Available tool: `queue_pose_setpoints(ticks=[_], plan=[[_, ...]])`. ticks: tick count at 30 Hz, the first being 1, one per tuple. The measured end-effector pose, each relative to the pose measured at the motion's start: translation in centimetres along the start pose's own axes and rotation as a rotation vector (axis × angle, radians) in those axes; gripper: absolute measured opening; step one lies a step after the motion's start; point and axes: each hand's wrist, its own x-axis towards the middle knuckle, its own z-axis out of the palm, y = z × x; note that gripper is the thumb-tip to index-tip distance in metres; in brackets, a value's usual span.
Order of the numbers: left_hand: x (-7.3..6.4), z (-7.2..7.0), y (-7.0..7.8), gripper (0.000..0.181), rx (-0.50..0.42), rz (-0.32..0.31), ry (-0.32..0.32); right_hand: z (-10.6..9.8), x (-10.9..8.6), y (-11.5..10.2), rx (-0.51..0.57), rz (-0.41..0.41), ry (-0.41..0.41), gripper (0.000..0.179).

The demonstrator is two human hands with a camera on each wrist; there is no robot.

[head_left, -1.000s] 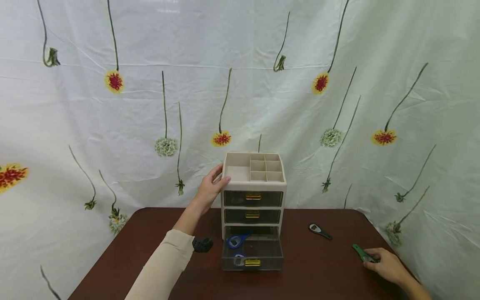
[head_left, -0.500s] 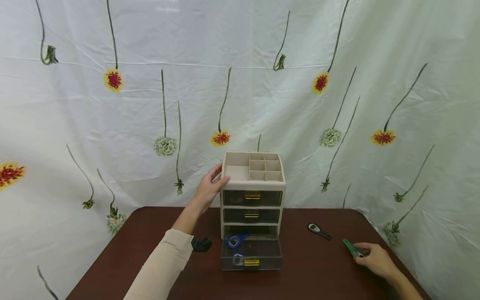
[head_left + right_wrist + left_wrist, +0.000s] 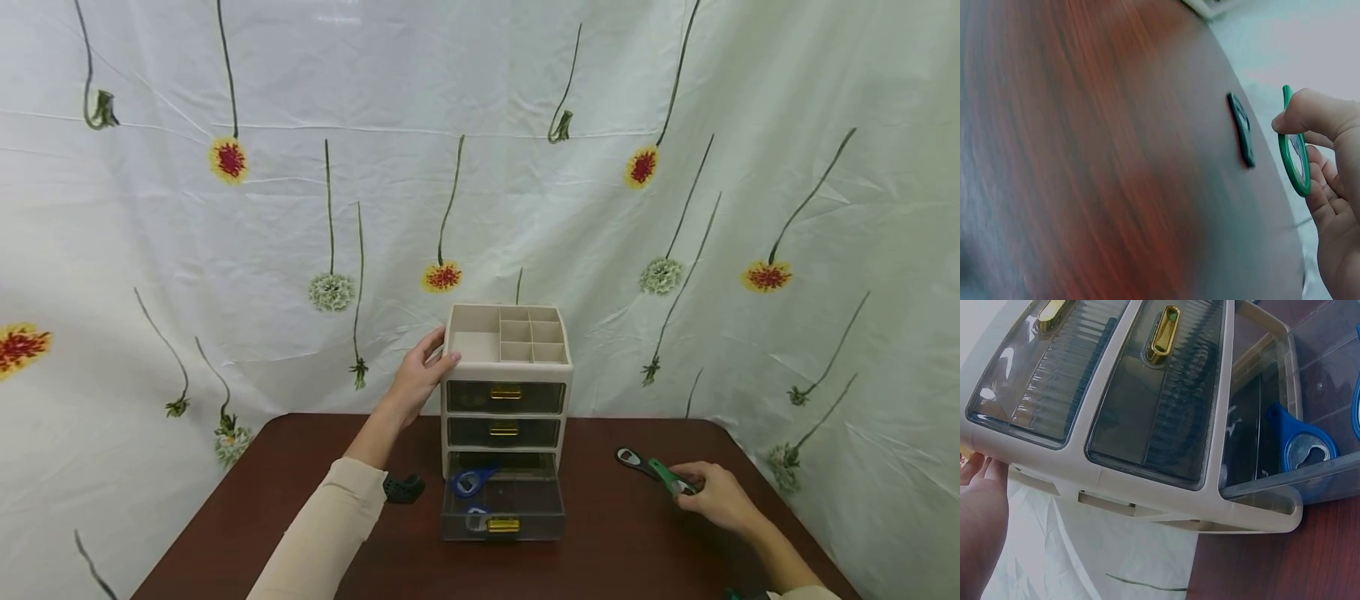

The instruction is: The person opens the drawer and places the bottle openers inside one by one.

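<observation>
A cream drawer organizer (image 3: pixel 447 433) stands at the middle of the table, its lowest clear drawer (image 3: pixel 551 500) pulled out. Two blue bottle openers lie in that drawer; the upper one (image 3: pixel 468 482) shows whole, the lower one (image 3: pixel 477 518) through the drawer's front. My left hand (image 3: pixel 415 382) grips the organizer's upper left edge, thumb over the rim and fingers along the side. My right hand (image 3: pixel 716 496) pinches a green bottle opener (image 3: pixel 1286 156) between thumb and fingers, above the table. In the head view, its tip overlaps a black bottle opener (image 3: pixel 628 457) lying on the table.
The dark red table (image 3: pixel 615 550) ends at a flowered white cloth (image 3: pixel 510 208) hanging behind. A dark object (image 3: pixel 403 489) shows beside my left forearm. The organizer's top has an open compartment and several small ones (image 3: pixel 531 333).
My right hand has moved left and farther from me with the green bottle opener, toward the black one. My left hand and the organizer have stayed in place.
</observation>
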Motion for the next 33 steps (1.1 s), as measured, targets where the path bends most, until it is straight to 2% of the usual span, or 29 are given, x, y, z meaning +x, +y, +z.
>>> queue_pose_setpoints(ticks=[9,11,18,26,33], plan=[[0.0,0.0,-0.1,0.074,0.003,-0.003,0.012,1.7,0.9,-2.7,0.059,-0.186,-0.044,0.042],[0.1,-0.1,-0.1,0.074,0.004,-0.003,0.008,2.0,1.2,-3.5,0.061,-0.206,-0.046,0.042],[0.2,0.1,-0.1,0.072,0.001,-0.008,0.017,3.0,1.8,-6.5,0.012,-0.308,-0.078,0.040],[0.1,0.1,0.1,0.073,0.022,0.001,0.015,3.6,2.5,-9.5,-0.051,-0.382,-0.102,0.041],[0.0,0.1,0.0,0.074,0.006,0.002,0.005,5.5,3.2,-12.0,-0.073,-0.491,-0.150,0.039]])
